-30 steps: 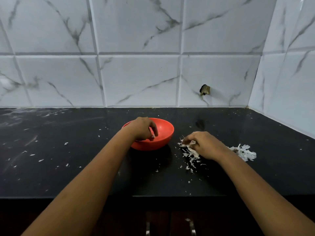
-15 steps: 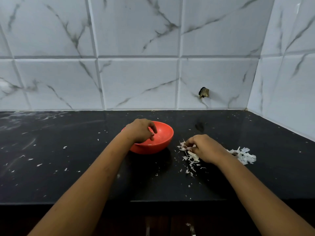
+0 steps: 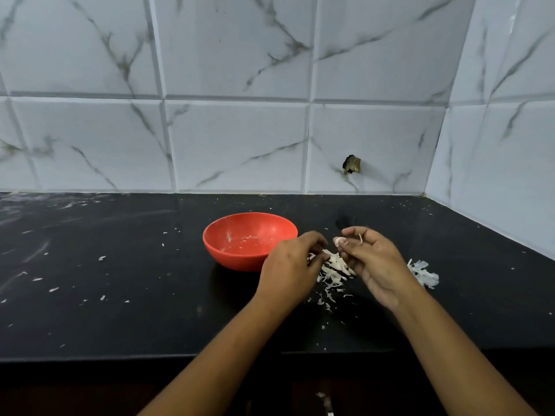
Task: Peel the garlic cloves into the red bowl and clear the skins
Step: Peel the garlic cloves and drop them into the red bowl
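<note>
Just past the counter (image 3: 120, 325) edge, the left hand (image 3: 289, 267) curls onto the skins (image 3: 333, 273), grip unclear; the right hand (image 3: 374, 261) pinches a garlic clove (image 3: 338, 241) above them. Beside the left hand sits the red bowl (image 3: 234, 259), well short of the tiled wall (image 3: 240, 145)

I'm looking down at a black worktop (image 3: 120, 325) with pale streaky smears towards its far left corner. Behind it runs a wall of white tiles (image 3: 240, 145) veined in grey, like marble, and a second tiled wall (image 3: 510, 145) meets it at the right corner. A small brass fitting (image 3: 352, 165) sticks out of the back wall, low down. Below the worktop's front edge is a dark cabinet front (image 3: 90, 394) with a metal handle (image 3: 328, 405)
</note>
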`<state>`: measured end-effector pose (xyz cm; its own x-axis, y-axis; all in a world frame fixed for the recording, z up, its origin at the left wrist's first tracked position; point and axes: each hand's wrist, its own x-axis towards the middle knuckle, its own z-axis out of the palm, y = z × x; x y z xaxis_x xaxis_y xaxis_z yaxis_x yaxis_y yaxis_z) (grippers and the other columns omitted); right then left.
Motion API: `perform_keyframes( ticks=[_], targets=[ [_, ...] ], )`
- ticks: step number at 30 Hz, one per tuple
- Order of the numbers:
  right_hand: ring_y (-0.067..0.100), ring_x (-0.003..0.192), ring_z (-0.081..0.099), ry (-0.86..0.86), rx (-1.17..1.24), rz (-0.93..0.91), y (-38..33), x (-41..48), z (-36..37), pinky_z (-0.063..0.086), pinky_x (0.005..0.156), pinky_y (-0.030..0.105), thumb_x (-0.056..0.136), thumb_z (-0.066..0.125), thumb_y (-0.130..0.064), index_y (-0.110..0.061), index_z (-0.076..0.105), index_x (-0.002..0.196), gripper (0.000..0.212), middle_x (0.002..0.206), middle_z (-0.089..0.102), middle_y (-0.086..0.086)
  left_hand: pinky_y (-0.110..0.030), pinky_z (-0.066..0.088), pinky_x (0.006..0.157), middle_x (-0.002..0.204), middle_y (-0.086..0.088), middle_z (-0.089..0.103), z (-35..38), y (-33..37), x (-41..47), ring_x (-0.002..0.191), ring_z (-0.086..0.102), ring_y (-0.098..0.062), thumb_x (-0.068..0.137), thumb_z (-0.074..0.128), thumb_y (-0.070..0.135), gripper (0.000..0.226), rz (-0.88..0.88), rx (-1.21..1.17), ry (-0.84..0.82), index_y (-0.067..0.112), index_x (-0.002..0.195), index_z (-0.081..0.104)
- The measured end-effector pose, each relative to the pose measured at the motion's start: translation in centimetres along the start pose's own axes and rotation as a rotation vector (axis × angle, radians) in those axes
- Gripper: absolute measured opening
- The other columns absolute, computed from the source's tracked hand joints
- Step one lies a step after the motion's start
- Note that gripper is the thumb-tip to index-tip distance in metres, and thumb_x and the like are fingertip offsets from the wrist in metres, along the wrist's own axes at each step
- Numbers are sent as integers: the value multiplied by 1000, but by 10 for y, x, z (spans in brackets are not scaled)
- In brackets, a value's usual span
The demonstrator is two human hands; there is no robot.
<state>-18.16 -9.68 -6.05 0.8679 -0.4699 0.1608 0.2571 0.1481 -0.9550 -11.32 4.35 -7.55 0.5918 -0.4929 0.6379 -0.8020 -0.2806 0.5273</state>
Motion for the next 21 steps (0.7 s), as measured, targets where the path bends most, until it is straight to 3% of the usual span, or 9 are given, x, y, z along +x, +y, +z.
perform_keyframes(
  ticks=[4, 12, 17, 21],
  targets=[
    [7, 66, 68, -23, 147, 47, 4, -15, 3, 56, 65, 14, 88, 53, 11, -1, 64, 92, 17, 71, 71, 5, -34, 54, 76, 85, 9, 72, 8, 1, -6, 75, 67, -6, 84, 70, 29, 10, -145, -70, 1, 29, 94, 66],
    [8, 66, 67, -5, -36, 31, 12, -23, 4, 54, 62, 15, 82, 66, 2, -4, 68, 86, 8, 72, 73, 5, -41, 50, 70, 92, -1, 71, 6, 6, -16, 84, 65, -25, 96, 50, 34, 20, -9, 196, -46, 28, 111, 62],
    [8, 58, 62, 33, -153, -53, 16, -26, 5, 50, 56, 15, 81, 71, -1, -5, 70, 85, 6, 68, 71, 6, -36, 47, 73, 109, 0, 67, 6, 14, -16, 97, 62, -24, 101, 38, 32, 29, 29, 310, -107, 29, 128, 52],
    [9, 65, 66, 20, -217, -91, 18, -27, 3, 52, 61, 16, 85, 66, 3, -8, 71, 90, 13, 75, 73, 9, -34, 45, 79, 124, 2, 61, 7, 13, -16, 106, 60, -23, 100, 39, 19, 44, 1, 368, -153, 31, 142, 37]
  ],
)
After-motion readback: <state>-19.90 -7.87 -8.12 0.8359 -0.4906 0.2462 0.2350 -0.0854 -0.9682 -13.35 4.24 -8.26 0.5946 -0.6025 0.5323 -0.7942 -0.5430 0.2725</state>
